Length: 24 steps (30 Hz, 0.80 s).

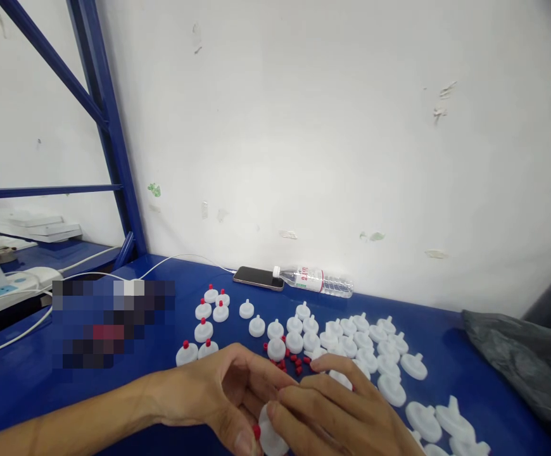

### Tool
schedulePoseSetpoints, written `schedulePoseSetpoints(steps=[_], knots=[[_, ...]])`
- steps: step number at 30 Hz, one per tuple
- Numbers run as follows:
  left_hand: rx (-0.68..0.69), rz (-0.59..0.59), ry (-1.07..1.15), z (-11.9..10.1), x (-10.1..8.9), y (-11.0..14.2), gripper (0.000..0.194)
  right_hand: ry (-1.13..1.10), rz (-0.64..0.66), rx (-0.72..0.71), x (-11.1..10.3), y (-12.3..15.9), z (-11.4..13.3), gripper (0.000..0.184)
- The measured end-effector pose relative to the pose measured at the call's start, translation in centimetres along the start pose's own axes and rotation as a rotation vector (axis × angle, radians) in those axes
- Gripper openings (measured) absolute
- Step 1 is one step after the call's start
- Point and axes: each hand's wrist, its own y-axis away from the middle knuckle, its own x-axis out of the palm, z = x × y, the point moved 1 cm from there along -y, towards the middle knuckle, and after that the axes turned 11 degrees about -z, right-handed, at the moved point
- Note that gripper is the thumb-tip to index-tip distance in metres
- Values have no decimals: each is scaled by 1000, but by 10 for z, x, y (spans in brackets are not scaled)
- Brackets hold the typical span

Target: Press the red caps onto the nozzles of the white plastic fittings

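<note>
A white round cap with a spout (272, 436) is held low in front of me, a small red cap (256, 432) on its spout near my left thumb. My left hand (223, 389) curls around it, thumb and fingers closed on it. From the other side my right hand (337, 411) grips the same white cap with its fingertips. Just beyond my fingers lie several loose small red caps (298, 362). To the right spreads a large group of white spouted caps without red tips (363, 342); at the left stand several white caps with red tips (204, 330).
Against the wall lie a phone (258, 278) with a cable and a clear plastic bottle (320, 281) on its side. A dark plastic bag (508, 361) rests at the right. A blue metal frame (114, 139) rises at the left. A pixelated patch hides part of the blue table (161, 392).
</note>
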Motion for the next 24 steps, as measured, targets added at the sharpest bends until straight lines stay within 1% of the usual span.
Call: schedulePoseSetpoints(steps=[1, 3, 5, 7, 8, 9, 12, 14, 16, 19, 21, 24], knots=[[10, -8, -4, -1, 1, 0, 69, 6, 34, -9, 1, 0, -1, 22], [40, -32, -5, -1, 1, -1, 58, 25, 31, -28, 3, 0, -3, 21], [78, -67, -3, -1, 0, -2, 51, 49, -41, -34, 6, 1, -4, 25], [123, -110, 0, -2, -2, -3, 51, 70, -125, -13, 8, 2, -6, 31], [150, -138, 1, -3, -3, -2, 52, 79, -136, -3, 7, 2, -7, 34], [176, -169, 2, -5, -5, -2, 52, 87, -123, 5, 6, 3, -10, 35], [252, -289, -12, -12, -11, 0, 45, 92, -10, -1, -2, 3, -18, 37], [281, -387, -49, -17, -17, 0, 42, 74, 18, 21, -6, 4, -22, 35], [293, -480, -103, -21, -25, 0, 42, 58, 17, 45, -7, 6, -23, 35], [300, -580, -175, -26, -34, -1, 42, 54, 34, 44, -4, 8, -21, 36], [306, -629, -215, -28, -37, -1, 42, 59, 31, 46, -2, 9, -19, 37], [315, -676, -288, -28, -38, -1, 43, 39, 8, 86, -1, 9, -19, 35]])
